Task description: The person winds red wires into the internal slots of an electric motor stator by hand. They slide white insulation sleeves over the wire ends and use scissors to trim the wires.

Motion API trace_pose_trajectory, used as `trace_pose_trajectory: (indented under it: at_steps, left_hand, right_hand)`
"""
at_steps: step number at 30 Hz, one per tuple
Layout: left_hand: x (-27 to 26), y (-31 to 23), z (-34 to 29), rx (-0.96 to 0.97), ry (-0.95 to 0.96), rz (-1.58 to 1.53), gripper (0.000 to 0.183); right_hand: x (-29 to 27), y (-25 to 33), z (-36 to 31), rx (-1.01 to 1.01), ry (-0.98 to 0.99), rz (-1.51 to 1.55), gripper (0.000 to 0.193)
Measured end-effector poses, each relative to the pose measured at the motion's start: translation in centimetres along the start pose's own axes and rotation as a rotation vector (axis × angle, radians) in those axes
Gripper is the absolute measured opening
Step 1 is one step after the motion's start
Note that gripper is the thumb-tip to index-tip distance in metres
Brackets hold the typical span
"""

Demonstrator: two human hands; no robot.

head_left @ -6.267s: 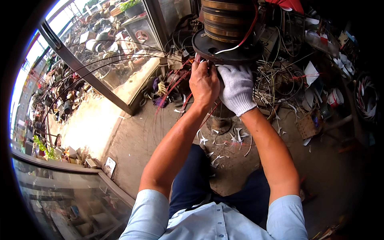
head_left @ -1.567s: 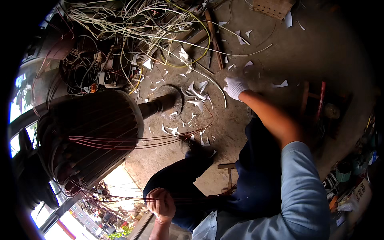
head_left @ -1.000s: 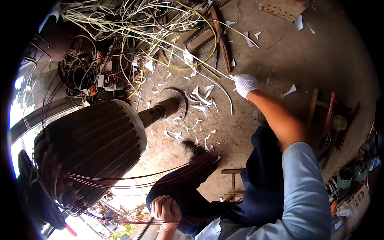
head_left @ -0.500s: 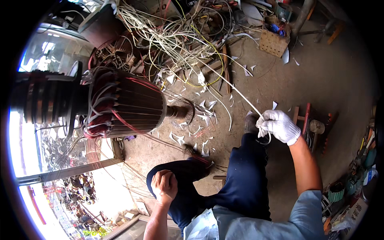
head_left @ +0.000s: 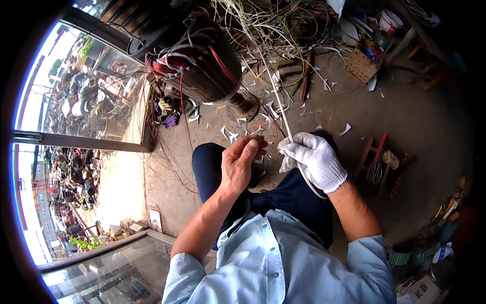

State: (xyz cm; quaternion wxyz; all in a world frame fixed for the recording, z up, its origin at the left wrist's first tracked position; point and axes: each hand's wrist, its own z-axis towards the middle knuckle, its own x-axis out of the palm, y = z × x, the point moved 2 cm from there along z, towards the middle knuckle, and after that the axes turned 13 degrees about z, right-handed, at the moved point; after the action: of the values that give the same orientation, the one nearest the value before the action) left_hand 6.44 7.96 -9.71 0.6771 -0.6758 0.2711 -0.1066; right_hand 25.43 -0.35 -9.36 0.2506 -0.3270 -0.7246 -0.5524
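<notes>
In front of my lap, the white-gloved right hand (head_left: 315, 161) is closed around a long pale cable (head_left: 281, 104). One stretch of it rises from the grip toward the tangle of wires at the far side, and a short bent end hangs below the glove. My bare left hand (head_left: 239, 164) is raised just left of the glove, apart from it. Its fingers are curled in with the thumb over them, and nothing shows in them. Beyond it stands a ribbed, dark motor core (head_left: 202, 68) with red and grey winding leads.
A heap of loose wires (head_left: 253, 25) lies at the far side. White scraps (head_left: 230, 134) litter the floor. A perforated box (head_left: 363, 66) sits at the far right. A mallet (head_left: 390, 159) and red-handled tools are right of my knee. A glass-paned frame (head_left: 81, 142) runs along the left.
My left hand has lifted off my knee and moved right and inward. The right hand has drawn the cable nearer to my body. The whole view has shifted.
</notes>
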Motion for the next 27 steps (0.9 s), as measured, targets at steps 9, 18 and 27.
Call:
trace_pose_trajectory:
  at_steps: [9, 18, 27]
  left_hand:
    - [2.2, -3.4, 5.6, -0.261, 0.131, -0.508, 0.027]
    - [0.9, -4.7, 5.5, -0.225, 0.065, -0.502, 0.022]
    - [-5.3, -2.6, 4.8, -0.257, 0.040, -0.478, 0.025]
  right_hand:
    - [3.1, -5.1, -4.2, -0.037, -0.098, -0.251, 0.020]
    - [1.0, -7.5, -8.3, 0.013, -0.018, -0.597, 0.021]
    - [-2.6, -2.7, -8.9, -0.282, -0.371, -0.540, 0.028]
